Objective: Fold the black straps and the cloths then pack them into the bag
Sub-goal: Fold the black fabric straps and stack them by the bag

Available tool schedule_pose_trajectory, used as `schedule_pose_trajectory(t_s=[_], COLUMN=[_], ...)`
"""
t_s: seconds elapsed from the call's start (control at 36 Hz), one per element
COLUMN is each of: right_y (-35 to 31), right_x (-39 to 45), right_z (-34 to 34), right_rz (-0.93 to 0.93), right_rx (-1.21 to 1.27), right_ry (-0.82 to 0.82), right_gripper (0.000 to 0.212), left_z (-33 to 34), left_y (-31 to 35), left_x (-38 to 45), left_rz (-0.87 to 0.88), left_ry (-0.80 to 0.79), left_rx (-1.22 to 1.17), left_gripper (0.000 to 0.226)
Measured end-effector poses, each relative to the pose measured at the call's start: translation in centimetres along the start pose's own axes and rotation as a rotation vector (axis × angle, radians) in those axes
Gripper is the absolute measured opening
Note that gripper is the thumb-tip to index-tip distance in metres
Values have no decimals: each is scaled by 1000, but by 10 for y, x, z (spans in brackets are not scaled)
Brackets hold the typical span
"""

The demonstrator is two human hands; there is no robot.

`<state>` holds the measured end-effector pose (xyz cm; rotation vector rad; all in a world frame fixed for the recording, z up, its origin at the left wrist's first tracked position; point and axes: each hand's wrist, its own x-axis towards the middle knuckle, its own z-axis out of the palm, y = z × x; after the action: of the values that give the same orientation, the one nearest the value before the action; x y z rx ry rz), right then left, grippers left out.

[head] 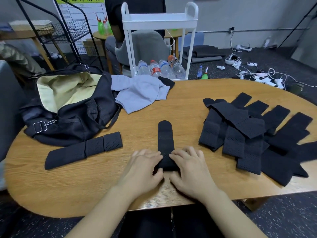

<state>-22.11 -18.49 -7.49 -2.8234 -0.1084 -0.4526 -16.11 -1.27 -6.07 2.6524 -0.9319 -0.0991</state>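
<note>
A black strap (165, 140) lies lengthwise on the wooden table (188, 93), its rounded end pointing away from me. My left hand (145, 169) and my right hand (190, 170) pinch its near end from either side, fingers curled over the folded part. A row of folded black straps (85, 149) lies to the left. A loose pile of unfolded black straps (253, 133) spreads over the right side. The black bag (77, 115) stands open at the far left, its cream lining showing. Grey cloths (140, 93) lie crumpled beside it, with a black cloth (167, 81) behind.
A white trolley (159, 23) with several water bottles (161, 68) stands beyond the table's far edge. A person sits on a grey chair (147, 45) behind it. Cables and white devices (257, 74) litter the floor at the right. A black wire rack (68, 31) stands at the back left.
</note>
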Motion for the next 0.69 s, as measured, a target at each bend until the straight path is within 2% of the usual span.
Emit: schedule_pose_trajectory(t_s=[0.08, 0.17, 0.25, 0.33, 0.5, 0.69], right_y=[0, 1, -4, -12, -14, -12], right_x=[-6, -7, -2, 5, 20, 31], right_z=[5, 10, 11, 9, 11, 11], right_rz=[55, 190, 281, 348, 428, 482], right_rx=[53, 182, 243, 248, 203, 220], right_ry=[44, 81, 152, 187, 180, 134], right_gripper=[36, 29, 19, 18, 24, 29], left_z=[5, 11, 14, 15, 13, 6], left_y=[-1, 2, 10, 17, 21, 18], left_x=[-9, -10, -6, -1, 10, 24], left_rz=[-36, -144, -215, -278, -345, -396], left_ry=[60, 160, 231, 283, 306, 265], left_rx=[-124, -247, -274, -248, -305, -270], left_gripper=[42, 36, 28, 12, 25, 21])
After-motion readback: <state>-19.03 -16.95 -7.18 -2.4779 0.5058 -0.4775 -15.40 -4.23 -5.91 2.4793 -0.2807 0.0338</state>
